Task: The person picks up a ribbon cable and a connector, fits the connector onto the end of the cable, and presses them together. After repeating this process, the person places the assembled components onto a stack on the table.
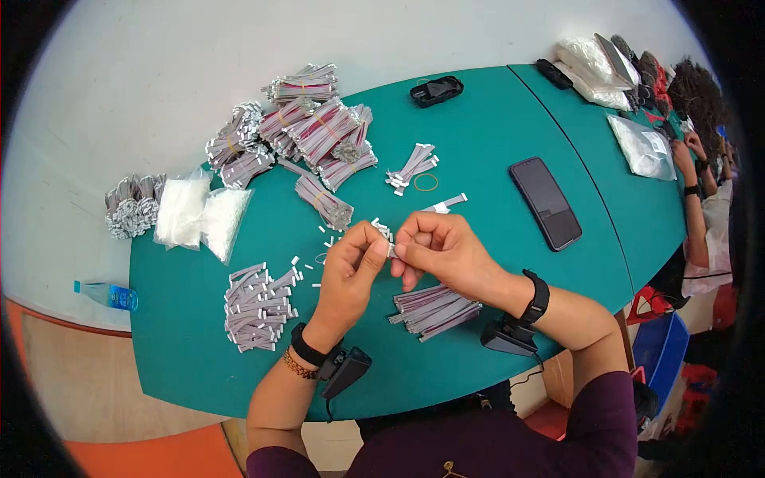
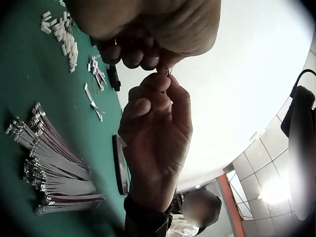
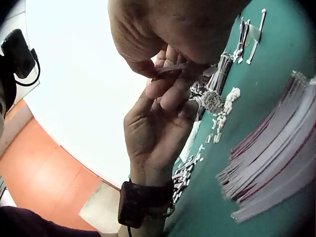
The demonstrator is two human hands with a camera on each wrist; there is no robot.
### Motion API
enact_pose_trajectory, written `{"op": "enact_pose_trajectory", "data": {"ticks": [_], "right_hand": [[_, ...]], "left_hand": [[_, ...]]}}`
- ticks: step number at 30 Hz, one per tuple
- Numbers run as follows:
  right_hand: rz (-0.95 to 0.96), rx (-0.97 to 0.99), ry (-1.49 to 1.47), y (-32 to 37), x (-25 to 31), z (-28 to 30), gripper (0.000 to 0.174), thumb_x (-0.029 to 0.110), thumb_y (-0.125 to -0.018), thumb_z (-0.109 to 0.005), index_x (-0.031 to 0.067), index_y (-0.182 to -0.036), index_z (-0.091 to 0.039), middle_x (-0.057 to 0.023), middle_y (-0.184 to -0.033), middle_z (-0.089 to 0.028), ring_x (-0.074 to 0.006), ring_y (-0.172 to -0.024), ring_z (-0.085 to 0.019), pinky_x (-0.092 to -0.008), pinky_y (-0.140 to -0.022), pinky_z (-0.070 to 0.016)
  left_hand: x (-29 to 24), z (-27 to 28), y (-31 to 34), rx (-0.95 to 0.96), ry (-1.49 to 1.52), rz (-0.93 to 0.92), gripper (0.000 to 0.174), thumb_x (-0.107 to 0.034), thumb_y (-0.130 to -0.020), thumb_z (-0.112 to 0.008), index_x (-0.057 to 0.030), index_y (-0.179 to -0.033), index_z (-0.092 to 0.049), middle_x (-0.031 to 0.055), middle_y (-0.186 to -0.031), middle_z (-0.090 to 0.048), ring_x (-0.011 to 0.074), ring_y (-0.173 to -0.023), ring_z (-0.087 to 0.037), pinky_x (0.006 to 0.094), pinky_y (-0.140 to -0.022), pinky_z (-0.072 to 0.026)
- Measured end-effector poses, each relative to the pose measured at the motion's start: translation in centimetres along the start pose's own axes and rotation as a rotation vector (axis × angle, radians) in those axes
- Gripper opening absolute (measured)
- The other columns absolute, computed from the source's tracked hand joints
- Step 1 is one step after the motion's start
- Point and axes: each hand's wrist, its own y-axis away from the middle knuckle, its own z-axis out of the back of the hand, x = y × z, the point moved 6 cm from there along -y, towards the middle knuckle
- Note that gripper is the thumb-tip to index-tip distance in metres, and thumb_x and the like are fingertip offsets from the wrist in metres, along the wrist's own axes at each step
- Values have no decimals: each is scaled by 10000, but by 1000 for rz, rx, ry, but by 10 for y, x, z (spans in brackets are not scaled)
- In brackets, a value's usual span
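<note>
Over the green table, my two hands meet fingertip to fingertip. The right hand (image 1: 446, 248) pinches a short grey ribbon cable (image 3: 170, 69) between thumb and forefinger. At the cable's end, between both thumbs, shows a small white connector (image 1: 391, 250), which the left hand (image 1: 348, 271) pinches; fingers hide most of it. Below the right hand lies a stack of grey ribbon cables (image 1: 434, 311), their bare metal ends visible in the left wrist view. Loose white connectors (image 3: 228, 106) are scattered behind the hands. Left of them, a heap of ribbon cables with white ends (image 1: 259, 311) is spread out.
Banded cable bundles (image 1: 323, 131) are piled at the back, with a smaller cable group (image 1: 413, 167) nearby. Bags of white parts (image 1: 183, 211) and a water bottle (image 1: 107, 295) lie left. A phone (image 1: 546, 203) and black case (image 1: 437, 91) lie right. Another person's arm (image 1: 695, 215) is far right.
</note>
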Motion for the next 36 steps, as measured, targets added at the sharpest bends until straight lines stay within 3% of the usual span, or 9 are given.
{"op": "enact_pose_trajectory", "data": {"ticks": [8,13,16,25,36], "right_hand": [[58,-16,61,3,-1,-1,108,99,-914,-559,17,-856,-520,-40,-739,-628,-63,-602,-581,-194,-541,-465],[79,-26,82,3,0,-2,100,89,-915,-554,19,-856,-517,-36,-738,-625,-59,-602,-577,-192,-541,-463],[93,-33,62,3,-1,-3,93,88,-917,-551,20,-861,-518,-34,-730,-621,-60,-592,-572,-194,-535,-459],[118,-44,67,3,4,-3,89,94,-925,-527,19,-878,-522,-37,-720,-610,-61,-559,-545,-199,-502,-432],[103,-66,84,5,4,-4,103,109,-926,-531,25,-870,-513,-34,-708,-603,-59,-554,-538,-200,-501,-426]], "left_hand": [[6,-2,2,-25,47,-15,233,-215,-952,-509,-77,-770,-465,-51,-698,-411,32,-643,-351,199,-572,-290],[2,-4,3,-7,-19,-26,250,-262,-948,-519,-84,-784,-461,-36,-710,-435,55,-656,-379,209,-612,-318],[2,-1,1,-13,-31,-43,237,-219,-954,-505,-75,-771,-463,-52,-695,-409,32,-640,-347,200,-570,-291],[4,-3,1,-15,116,58,235,-222,-957,-497,-76,-777,-459,-37,-695,-400,50,-638,-356,200,-579,-302],[6,-3,3,-14,91,37,228,-228,-953,-504,-74,-787,-477,-38,-702,-408,47,-643,-363,199,-586,-305]]}}
